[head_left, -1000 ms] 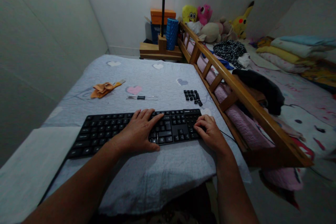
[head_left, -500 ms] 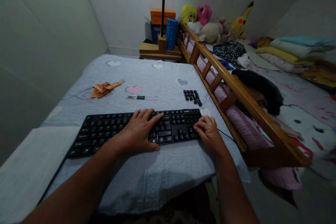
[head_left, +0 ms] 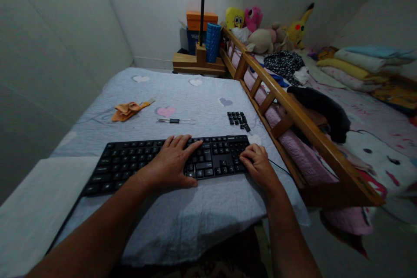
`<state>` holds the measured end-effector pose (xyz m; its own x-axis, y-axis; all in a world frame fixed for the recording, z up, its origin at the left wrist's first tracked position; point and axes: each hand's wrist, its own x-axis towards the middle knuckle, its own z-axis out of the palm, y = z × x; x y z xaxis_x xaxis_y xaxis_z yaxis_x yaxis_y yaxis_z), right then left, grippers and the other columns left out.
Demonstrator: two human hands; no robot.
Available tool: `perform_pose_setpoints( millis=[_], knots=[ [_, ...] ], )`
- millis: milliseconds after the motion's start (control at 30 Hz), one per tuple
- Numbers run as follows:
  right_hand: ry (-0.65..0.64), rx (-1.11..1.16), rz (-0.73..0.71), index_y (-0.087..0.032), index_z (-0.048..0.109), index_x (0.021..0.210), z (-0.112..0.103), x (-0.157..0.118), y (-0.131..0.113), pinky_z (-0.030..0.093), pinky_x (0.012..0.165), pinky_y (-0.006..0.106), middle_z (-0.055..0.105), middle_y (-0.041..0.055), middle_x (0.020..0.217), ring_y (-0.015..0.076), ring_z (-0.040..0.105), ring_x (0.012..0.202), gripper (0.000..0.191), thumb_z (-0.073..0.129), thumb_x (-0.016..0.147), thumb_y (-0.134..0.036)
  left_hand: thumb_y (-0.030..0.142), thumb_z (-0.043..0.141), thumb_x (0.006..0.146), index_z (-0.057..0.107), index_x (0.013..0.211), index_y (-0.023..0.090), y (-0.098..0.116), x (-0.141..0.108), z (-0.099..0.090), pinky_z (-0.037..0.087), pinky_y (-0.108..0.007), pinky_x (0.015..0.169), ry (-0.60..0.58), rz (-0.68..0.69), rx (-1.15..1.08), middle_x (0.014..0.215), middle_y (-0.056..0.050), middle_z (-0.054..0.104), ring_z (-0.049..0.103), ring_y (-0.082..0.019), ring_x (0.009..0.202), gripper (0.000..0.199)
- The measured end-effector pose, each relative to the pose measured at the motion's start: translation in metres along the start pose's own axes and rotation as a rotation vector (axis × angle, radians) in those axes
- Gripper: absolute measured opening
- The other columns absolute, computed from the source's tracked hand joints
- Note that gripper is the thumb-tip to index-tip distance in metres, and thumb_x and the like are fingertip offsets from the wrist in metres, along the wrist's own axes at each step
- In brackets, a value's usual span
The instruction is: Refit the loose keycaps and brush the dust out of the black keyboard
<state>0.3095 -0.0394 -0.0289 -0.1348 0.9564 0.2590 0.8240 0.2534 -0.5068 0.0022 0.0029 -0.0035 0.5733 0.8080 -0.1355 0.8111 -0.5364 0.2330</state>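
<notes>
A black keyboard (head_left: 130,156) lies across the cloth-covered table. My left hand (head_left: 172,158) rests on its middle with the fingers spread, the thumb by the front edge. At the keyboard's right end, my right hand (head_left: 257,163) is closed, thumb and forefinger pressed together over the number pad (head_left: 239,150). Whatever sits between those fingertips is too small and dark to make out. Behind the keyboard's right end, several loose black keycaps (head_left: 237,118) lie in rough rows. A thin wire tool with a dark handle (head_left: 174,120) lies behind the left hand.
An orange cloth (head_left: 125,111) and a brush with an orange handle (head_left: 146,104) lie at the back left. White paper-like sheet (head_left: 42,200) covers the near left. A wooden rail (head_left: 283,110) borders the table on the right. The keyboard's cable (head_left: 282,167) runs off beside it.
</notes>
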Motion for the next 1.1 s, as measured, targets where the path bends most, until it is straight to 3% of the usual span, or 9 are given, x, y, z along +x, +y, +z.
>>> perform_pose_setpoints(
  millis=[333,1100],
  knots=[
    [0.004,0.070,0.013,-0.023,0.062,0.083,-0.0016,0.0006,-0.0026,0.039,0.090,0.043,0.060,0.0049,0.091,0.0258,0.051,0.096,0.012,0.058,0.092,-0.017,0.066,0.078,0.060,0.034,0.159,0.024,-0.0024,0.0008,0.0038,0.015,-0.059,0.122,0.020,0.013,0.000,0.165,-0.020,0.030,0.027,-0.044,0.150,0.117],
    [-0.002,0.052,0.034,-0.024,0.063,0.082,-0.0007,0.0005,-0.0053,0.040,0.091,0.044,0.060,0.0051,0.092,0.0263,0.051,0.097,0.014,0.056,0.092,-0.017,0.065,0.078,0.060,0.033,0.159,0.025,-0.0027,-0.0001,0.0040,0.015,-0.059,0.122,0.026,0.015,-0.015,0.165,-0.017,0.031,0.027,-0.044,0.150,0.116]
  ],
)
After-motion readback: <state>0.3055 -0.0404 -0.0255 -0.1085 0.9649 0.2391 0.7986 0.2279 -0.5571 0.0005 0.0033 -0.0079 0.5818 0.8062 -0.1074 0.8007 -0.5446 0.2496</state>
